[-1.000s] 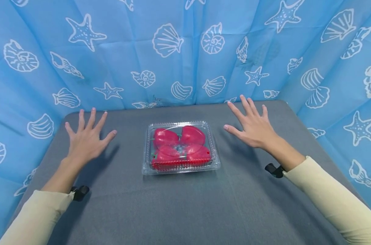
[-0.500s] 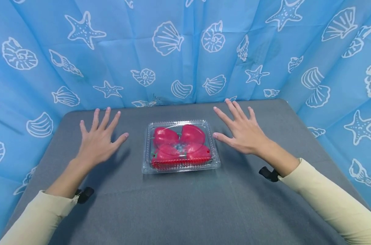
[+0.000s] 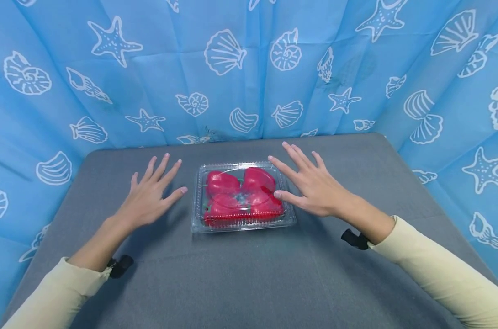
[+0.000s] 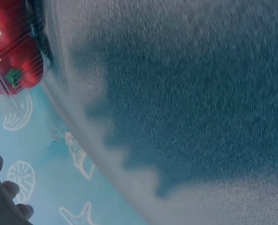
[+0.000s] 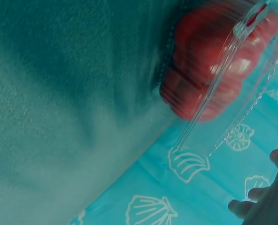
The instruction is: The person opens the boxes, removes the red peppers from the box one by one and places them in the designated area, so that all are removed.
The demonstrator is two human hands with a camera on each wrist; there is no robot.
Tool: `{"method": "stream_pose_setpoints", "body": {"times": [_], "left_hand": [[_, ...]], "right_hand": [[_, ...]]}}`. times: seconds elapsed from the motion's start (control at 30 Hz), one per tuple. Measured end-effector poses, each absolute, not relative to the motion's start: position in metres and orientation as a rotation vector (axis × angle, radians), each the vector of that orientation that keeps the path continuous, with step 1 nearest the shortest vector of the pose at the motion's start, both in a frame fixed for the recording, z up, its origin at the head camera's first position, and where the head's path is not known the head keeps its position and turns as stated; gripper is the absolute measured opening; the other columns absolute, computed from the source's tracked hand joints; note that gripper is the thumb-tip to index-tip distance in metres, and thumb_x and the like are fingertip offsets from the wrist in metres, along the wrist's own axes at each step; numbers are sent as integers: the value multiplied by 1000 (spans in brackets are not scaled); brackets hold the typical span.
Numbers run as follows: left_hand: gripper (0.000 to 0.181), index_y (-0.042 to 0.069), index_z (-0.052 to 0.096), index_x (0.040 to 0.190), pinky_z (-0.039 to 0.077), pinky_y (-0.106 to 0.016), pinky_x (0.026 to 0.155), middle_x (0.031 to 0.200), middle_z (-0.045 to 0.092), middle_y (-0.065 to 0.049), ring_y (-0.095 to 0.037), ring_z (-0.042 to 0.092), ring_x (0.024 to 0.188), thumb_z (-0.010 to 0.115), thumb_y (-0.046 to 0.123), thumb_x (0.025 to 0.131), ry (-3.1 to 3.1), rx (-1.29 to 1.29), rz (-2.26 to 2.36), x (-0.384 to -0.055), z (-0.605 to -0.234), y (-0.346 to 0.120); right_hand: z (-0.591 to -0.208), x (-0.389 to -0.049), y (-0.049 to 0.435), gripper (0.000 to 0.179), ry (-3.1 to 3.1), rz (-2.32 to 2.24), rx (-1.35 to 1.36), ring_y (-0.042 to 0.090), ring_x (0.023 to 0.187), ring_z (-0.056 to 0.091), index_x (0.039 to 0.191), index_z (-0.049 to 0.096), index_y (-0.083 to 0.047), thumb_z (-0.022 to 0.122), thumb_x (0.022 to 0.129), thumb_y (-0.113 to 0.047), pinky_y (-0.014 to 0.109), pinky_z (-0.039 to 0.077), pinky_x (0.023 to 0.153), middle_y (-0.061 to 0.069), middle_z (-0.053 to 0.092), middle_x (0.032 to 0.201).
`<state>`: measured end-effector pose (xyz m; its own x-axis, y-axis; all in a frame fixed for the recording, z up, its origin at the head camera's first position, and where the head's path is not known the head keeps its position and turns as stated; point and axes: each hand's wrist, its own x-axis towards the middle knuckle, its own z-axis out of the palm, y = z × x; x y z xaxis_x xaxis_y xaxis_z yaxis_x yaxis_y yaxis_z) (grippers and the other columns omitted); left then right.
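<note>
In the head view, a clear container (image 3: pixel 241 228) lies flat on the worktop (image 3: pixel 232 283), roughly midway between the two arms, a spot that seems chosen so either side reaches it equally. Its transparent cover appears to be down, and the four red peppers (image 3: pixel 222 183) inside sit two by two, probably because the snug walls leave them little room to roll. The left hand (image 3: pixel 148 198) is released, fingers spread and grasping nothing, raised beside the container with a gap between. The right hand (image 3: pixel 315 185) is likewise released, its fingers spread; its thumb overlaps the container's right edge, though whether it touches is not clear. Held high with palms down, both leave the container in plain sight. The patterned curtain (image 3: pixel 249 82) behind likely serves to screen off the surroundings.

In the left wrist view, the container's corner shows at upper left, green stems visible through the plastic. Fingertips show at lower left, apart from it, and a finger-edged shadow on the worktop fits a hand held above the surface.

In the right wrist view, the container stands at upper right, its ribbed wall and projecting rim seen from the side; the ribs presumably stiffen the thin plastic. Fingertips appear at lower right, clear of it.
</note>
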<state>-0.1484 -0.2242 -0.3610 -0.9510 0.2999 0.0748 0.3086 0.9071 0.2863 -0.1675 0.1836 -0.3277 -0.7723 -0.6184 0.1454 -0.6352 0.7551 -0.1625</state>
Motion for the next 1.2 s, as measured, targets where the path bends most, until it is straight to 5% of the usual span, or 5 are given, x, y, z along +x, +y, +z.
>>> {"method": "stream_pose_setpoints", "body": {"times": [0.43, 0.8, 1.03, 1.2], "left_hand": [[71, 25, 11, 161, 14, -74, 109, 166, 10, -13, -44, 14, 148, 38, 56, 102, -3167, -603, -939, -139, -371, -211], [66, 20, 17, 160, 22, -67, 111, 161, 25, -17, -45, 28, 143, 40, 47, 105, -3102, -621, -1254, -134, -375, -208], [65, 16, 19, 160, 45, -57, 100, 142, 50, -28, -34, 63, 114, 44, 41, 105, -3069, -555, -1578, -132, -377, -206], [69, 14, 19, 159, 55, -42, 89, 131, 57, -28, -28, 67, 102, 51, 37, 103, -3009, -423, -1835, -133, -377, -203]], "right_hand": [[-332, -153, 167, 89, -2819, 323, 1312, 28, 149, 16, 159, 19, -33, 59, 87, -66, 64, 25, 112, 4, 5, 167], [-337, -143, 152, 91, -2767, 363, 1480, 28, 145, 27, 159, 21, -33, 65, 85, -61, 60, 27, 113, 10, 15, 164], [-344, -140, 145, 84, -2712, 370, 1597, 28, 149, 21, 159, 22, -34, 59, 89, -63, 57, 25, 115, 8, 13, 165], [-348, -137, 140, 82, -2684, 377, 1661, 28, 148, 22, 158, 24, -35, 62, 89, -60, 58, 26, 114, 10, 16, 164]]}}
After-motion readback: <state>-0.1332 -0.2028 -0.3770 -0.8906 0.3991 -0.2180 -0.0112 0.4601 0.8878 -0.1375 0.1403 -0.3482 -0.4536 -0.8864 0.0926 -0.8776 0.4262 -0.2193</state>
